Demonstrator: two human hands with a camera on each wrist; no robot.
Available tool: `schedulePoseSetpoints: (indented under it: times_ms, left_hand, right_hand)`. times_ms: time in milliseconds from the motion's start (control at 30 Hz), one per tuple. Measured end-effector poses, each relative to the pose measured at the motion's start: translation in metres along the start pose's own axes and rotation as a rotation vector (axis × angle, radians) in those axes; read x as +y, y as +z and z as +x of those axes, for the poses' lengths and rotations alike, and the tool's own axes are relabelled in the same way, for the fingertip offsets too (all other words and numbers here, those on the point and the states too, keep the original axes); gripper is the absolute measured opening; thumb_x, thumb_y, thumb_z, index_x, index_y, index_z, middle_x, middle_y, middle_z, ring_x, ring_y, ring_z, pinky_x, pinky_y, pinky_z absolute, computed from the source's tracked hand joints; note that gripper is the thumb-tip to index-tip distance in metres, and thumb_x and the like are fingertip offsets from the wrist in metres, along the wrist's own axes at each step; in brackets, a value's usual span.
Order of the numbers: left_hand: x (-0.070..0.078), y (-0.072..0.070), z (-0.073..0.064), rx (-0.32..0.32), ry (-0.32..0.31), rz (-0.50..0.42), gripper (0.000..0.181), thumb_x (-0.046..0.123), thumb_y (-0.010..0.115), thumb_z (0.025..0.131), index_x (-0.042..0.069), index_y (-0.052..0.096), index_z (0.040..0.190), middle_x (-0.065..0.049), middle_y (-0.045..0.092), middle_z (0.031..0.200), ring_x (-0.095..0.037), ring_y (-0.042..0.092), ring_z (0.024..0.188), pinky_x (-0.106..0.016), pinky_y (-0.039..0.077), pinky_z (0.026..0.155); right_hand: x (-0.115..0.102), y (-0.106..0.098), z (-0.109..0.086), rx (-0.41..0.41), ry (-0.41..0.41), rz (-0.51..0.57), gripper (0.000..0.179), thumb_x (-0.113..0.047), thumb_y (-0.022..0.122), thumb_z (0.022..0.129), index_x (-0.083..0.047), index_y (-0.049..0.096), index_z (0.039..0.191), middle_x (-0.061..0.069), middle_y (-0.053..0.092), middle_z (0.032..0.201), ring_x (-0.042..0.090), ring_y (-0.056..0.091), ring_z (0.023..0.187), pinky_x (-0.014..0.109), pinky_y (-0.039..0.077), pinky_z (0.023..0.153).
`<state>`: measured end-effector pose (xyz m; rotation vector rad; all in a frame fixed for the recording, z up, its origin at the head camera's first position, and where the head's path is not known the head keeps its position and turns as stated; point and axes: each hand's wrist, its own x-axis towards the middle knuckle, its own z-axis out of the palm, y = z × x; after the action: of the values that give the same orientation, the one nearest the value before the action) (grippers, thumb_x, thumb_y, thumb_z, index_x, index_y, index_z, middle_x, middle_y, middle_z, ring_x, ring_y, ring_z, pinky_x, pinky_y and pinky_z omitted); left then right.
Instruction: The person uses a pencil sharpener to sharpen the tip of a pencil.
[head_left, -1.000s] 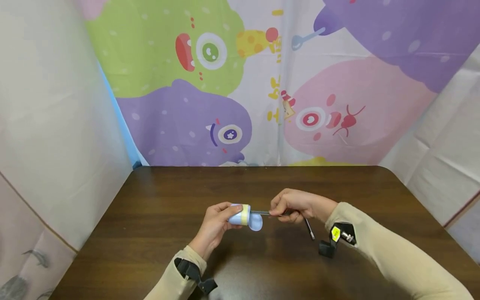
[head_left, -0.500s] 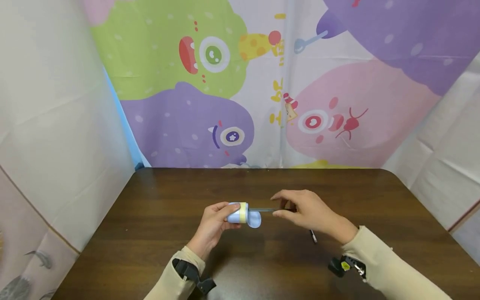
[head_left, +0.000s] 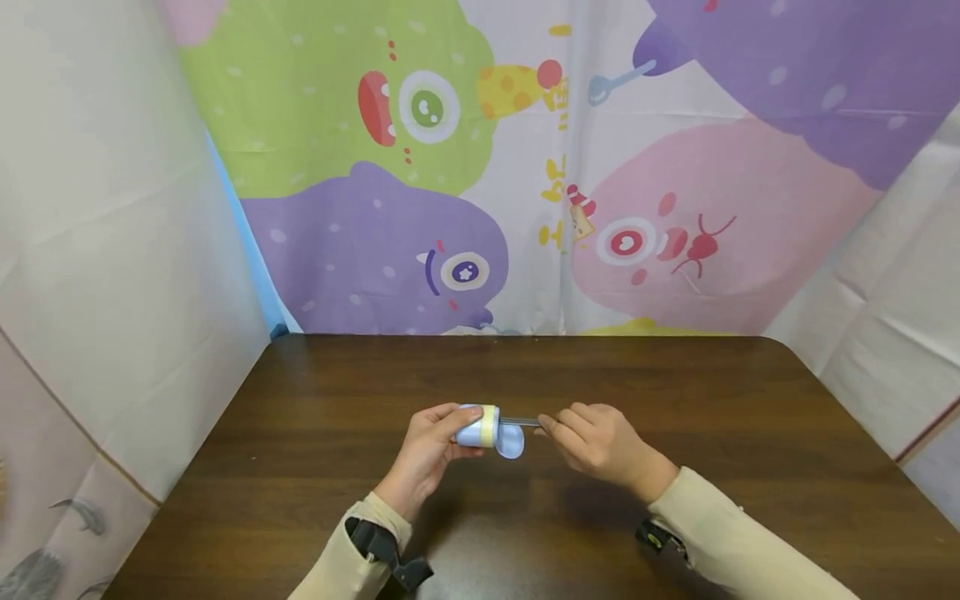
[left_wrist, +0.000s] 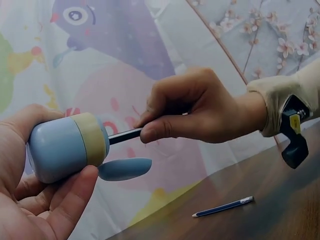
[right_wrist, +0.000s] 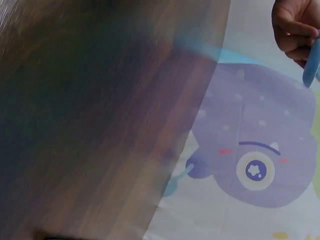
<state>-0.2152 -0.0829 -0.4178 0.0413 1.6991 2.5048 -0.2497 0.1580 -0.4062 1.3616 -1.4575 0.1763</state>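
My left hand (head_left: pixel 423 450) holds a small light-blue pencil sharpener (head_left: pixel 474 427) with a yellow band, tipped on its side. Its round lid (head_left: pixel 510 442) hangs open below the mouth. A dark pencil (head_left: pixel 519 422) runs straight into that mouth, and my right hand (head_left: pixel 600 440) pinches its outer part between thumb and fingers. From the left wrist, the pencil shaft (left_wrist: pixel 125 135) shows between the sharpener's rim and the thumb; its inner end is hidden inside. The right wrist view catches only part of my left hand (right_wrist: pixel 295 30) and the blue lid (right_wrist: pixel 312 65).
A second, blue pencil (left_wrist: pixel 222 206) with a sharpened tip lies on the dark wooden table (head_left: pixel 360 375), below the right hand. Behind the table's far edge hangs a cartoon-printed cloth (head_left: pixel 525 167). White cloth panels (head_left: pixel 112 208) stand at both sides.
My right hand released the second pencil onto the table, opened around the shaft, and now pinches the shaft closer to the sharpener, knuckles turned up. The left hand stays nearly in place.
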Motion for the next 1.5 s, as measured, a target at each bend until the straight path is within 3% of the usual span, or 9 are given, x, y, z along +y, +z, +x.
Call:
schedulePoseSetpoints:
  times_ms: [167,333,533,700,867,967,1100,1333,1500]
  left_hand:
    - [-0.001,-0.001,0.002,0.032,-0.008,-0.010,0.011,0.002,0.066,0.086,0.005,0.069,0.076,-0.009,0.060,0.078,-0.016,0.059,0.064,-0.027,0.058,0.055]
    - [-0.003,-0.003,0.003,0.052,-0.021,-0.015,0.009,0.004,0.066,0.086,0.004,0.069,0.078,-0.009,0.061,0.080,-0.016,0.059,0.064,-0.027,0.058,0.056]
    - [-0.005,-0.004,0.003,0.047,-0.028,-0.035,0.008,0.005,0.066,0.086,0.004,0.070,0.079,-0.009,0.061,0.081,-0.017,0.059,0.065,-0.026,0.058,0.057]
    - [-0.007,-0.004,0.004,0.008,-0.009,-0.036,0.010,0.004,0.065,0.086,0.007,0.069,0.077,-0.008,0.061,0.080,-0.016,0.059,0.065,-0.027,0.058,0.057]
    - [-0.007,-0.002,0.003,-0.026,0.010,0.004,0.013,0.004,0.066,0.085,0.009,0.068,0.074,-0.007,0.062,0.077,-0.016,0.059,0.065,-0.028,0.058,0.058]
    - [-0.007,0.000,0.004,-0.024,0.012,0.016,0.012,0.004,0.067,0.085,0.009,0.068,0.073,-0.008,0.061,0.077,-0.016,0.059,0.066,-0.029,0.059,0.057]
    - [-0.007,0.001,0.005,-0.020,0.021,0.020,0.011,0.004,0.068,0.084,0.008,0.068,0.074,-0.008,0.061,0.078,-0.017,0.059,0.066,-0.029,0.059,0.056]
    - [-0.009,0.000,0.004,-0.010,0.006,0.011,0.011,0.003,0.068,0.085,0.006,0.068,0.075,-0.011,0.060,0.082,-0.019,0.060,0.067,-0.031,0.060,0.058]
    - [-0.007,-0.001,0.004,0.004,0.022,0.000,0.011,0.003,0.066,0.085,0.006,0.069,0.076,-0.010,0.061,0.081,-0.018,0.060,0.066,-0.031,0.060,0.057]
  right_hand:
    - [-0.005,-0.002,0.009,-0.151,0.290,0.265,0.019,-0.012,0.064,0.097,-0.006,0.062,0.080,-0.003,0.059,0.062,0.003,0.046,0.045,0.017,0.041,0.038]
    - [0.005,-0.011,0.031,-0.438,0.826,0.713,0.022,-0.005,0.078,0.082,-0.010,0.062,0.068,-0.011,0.053,0.055,-0.002,0.036,0.048,0.017,0.030,0.043]
    - [0.024,-0.016,0.048,-0.741,1.379,1.125,0.029,-0.010,0.072,0.088,-0.004,0.057,0.064,-0.003,0.039,0.045,0.007,0.027,0.038,0.022,0.022,0.038]
    - [0.034,-0.016,0.040,-0.871,1.603,1.388,0.027,-0.017,0.064,0.094,-0.006,0.057,0.070,-0.001,0.038,0.048,0.006,0.021,0.037,0.020,0.017,0.036]
    - [0.037,-0.017,0.030,-0.952,1.689,1.598,0.021,-0.015,0.052,0.101,-0.004,0.061,0.086,-0.003,0.033,0.052,0.003,0.020,0.040,0.016,0.016,0.036]
    - [0.036,-0.019,0.027,-0.918,1.639,1.565,0.021,-0.016,0.055,0.100,-0.003,0.061,0.086,-0.002,0.039,0.052,0.003,0.023,0.039,0.017,0.019,0.035]
    - [0.028,-0.026,0.027,-0.788,1.425,1.291,0.019,-0.020,0.064,0.097,-0.003,0.065,0.090,0.001,0.056,0.057,0.006,0.037,0.039,0.020,0.031,0.036]
    - [0.005,-0.029,0.015,-0.481,0.494,0.356,0.016,-0.026,0.062,0.099,-0.010,0.064,0.096,-0.007,0.061,0.076,0.005,0.053,0.056,0.022,0.046,0.046]
    - [-0.003,-0.019,0.005,-0.237,0.168,0.024,0.026,-0.017,0.045,0.104,-0.004,0.066,0.096,0.001,0.060,0.077,0.014,0.053,0.056,0.024,0.044,0.041]
